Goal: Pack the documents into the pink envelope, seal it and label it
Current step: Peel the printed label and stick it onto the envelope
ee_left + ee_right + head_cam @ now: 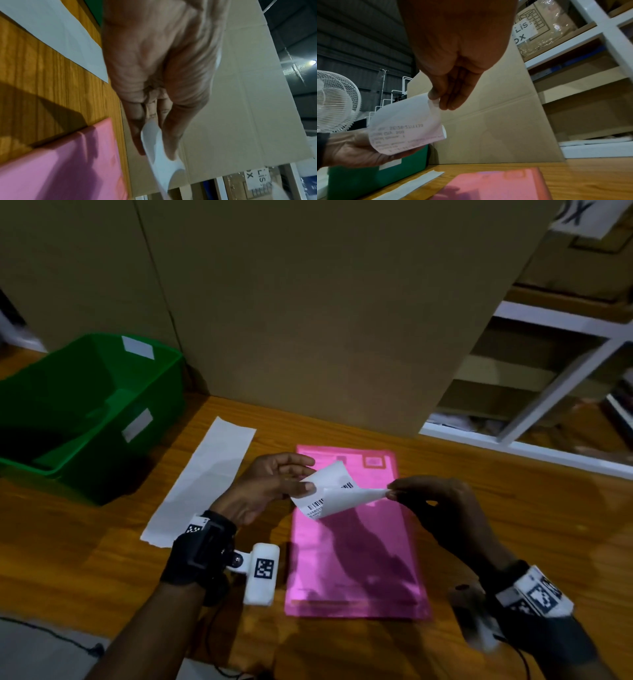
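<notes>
The pink envelope (356,542) lies flat on the wooden table, also visible in the left wrist view (60,162) and the right wrist view (496,185). Above its upper half both hands hold a white shipping label (329,494) with barcodes. My left hand (274,477) pinches its left edge between thumb and fingers. My right hand (428,501) pinches a peeled, curling corner (380,494) at the right. In the right wrist view the label (406,124) shows mirrored print through its back; in the left wrist view the label (159,155) curls past my fingers.
A long white paper strip (202,484) lies left of the envelope. A green plastic bin (85,412) stands at the table's left. A tall cardboard box (308,320) rises behind. White shelving (555,378) is at the right; a white fan (335,102) stands behind the bin.
</notes>
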Available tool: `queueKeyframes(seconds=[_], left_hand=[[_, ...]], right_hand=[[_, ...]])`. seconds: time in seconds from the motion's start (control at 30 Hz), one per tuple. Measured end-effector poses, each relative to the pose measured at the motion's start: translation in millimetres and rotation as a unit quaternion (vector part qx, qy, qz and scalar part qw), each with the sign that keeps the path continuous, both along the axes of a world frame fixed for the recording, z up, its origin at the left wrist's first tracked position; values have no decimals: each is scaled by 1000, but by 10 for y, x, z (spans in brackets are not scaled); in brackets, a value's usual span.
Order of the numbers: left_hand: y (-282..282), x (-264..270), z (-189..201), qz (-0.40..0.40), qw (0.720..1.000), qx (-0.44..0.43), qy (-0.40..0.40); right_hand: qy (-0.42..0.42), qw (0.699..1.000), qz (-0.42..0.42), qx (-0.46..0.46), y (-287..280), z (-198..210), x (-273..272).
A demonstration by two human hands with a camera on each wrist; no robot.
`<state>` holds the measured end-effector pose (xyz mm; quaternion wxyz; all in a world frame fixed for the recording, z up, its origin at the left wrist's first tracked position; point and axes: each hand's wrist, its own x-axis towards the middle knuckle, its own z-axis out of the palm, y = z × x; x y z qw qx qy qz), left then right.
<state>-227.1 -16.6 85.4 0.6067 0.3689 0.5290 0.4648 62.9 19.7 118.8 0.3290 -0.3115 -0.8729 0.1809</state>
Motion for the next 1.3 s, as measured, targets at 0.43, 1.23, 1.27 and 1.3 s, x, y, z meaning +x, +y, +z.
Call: queueKeyframes(seconds=[0.43, 1.23, 1.27, 1.3], left_hand=[[233, 68, 185, 36, 972, 151, 175], [169, 6, -566, 65, 975, 121, 176], [167, 11, -648, 62, 972, 124, 188], [163, 14, -719, 60, 970, 124, 201]], right_hand=[[-64, 984, 0, -169, 45, -74, 126], [237, 850, -120, -455, 614, -793, -327], [240, 844, -122, -464, 628, -828, -333], [241, 839, -123, -472, 642, -852, -343]])
